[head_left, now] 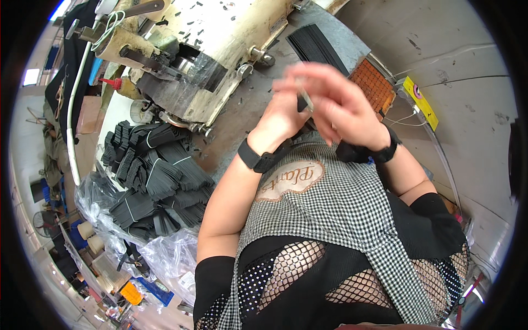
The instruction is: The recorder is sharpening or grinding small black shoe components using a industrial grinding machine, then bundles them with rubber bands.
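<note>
My left hand (279,116) is raised in front of the apron, its fingers curled and partly covered by my right hand. Over and beside it is my right hand (344,104), its fingers smeared by motion. Between the two hands shows a thin pale band-like piece (306,100), too blurred to name for sure, with a bit of something dark behind it. Beyond the hands a stack of black strips (313,44) lies on the metal worktable (242,110). To the left is a heap of black strip bundles (159,179), several of them tied with thin white bands.
A worn cream-coloured machine (220,27) with metal rollers and knobs fills the far left of the table. An orange gridded block (371,82) stands at the right edge, near a yellow strip (421,102) with a white cable. Clear plastic sheeting (170,253) lies under the bundles.
</note>
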Tool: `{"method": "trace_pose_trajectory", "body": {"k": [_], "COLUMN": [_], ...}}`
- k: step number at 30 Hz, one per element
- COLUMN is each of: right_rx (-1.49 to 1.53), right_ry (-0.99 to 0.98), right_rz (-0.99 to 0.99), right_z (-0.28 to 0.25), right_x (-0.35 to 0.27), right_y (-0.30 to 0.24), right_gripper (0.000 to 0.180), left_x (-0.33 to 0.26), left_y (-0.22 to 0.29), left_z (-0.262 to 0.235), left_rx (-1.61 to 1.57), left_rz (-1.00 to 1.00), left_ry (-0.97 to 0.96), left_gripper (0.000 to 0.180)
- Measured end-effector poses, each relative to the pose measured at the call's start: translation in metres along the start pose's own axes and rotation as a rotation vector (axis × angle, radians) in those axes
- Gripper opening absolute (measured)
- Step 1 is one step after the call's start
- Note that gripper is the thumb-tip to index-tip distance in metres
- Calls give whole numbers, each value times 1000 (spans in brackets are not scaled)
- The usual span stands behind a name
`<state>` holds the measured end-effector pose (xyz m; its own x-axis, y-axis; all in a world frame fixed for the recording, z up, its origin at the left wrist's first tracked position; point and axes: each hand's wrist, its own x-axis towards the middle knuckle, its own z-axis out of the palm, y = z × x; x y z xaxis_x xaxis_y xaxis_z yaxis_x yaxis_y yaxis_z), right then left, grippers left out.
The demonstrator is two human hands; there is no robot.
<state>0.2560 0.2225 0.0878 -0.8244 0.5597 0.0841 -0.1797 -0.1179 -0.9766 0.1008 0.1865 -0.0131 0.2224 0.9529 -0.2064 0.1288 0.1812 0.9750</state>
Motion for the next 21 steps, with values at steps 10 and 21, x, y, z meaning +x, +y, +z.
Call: {"method": "trace_pose_trajectory", "body": {"k": [10, 21], "right_rx": [-639, -1642], "right_ry": [-336, -94], "right_rz": [836, -558], "right_z": [-65, -45], "right_x": [-14, -15], "right_y": [39, 65], "right_gripper": [32, 57], "left_x": [-15, -6], "left_y": [45, 45], "left_z": [-25, 7], "left_rx": [-398, -288], "left_rz": [-180, -345], "left_ry": [102, -231], "left_gripper": [19, 18]}}
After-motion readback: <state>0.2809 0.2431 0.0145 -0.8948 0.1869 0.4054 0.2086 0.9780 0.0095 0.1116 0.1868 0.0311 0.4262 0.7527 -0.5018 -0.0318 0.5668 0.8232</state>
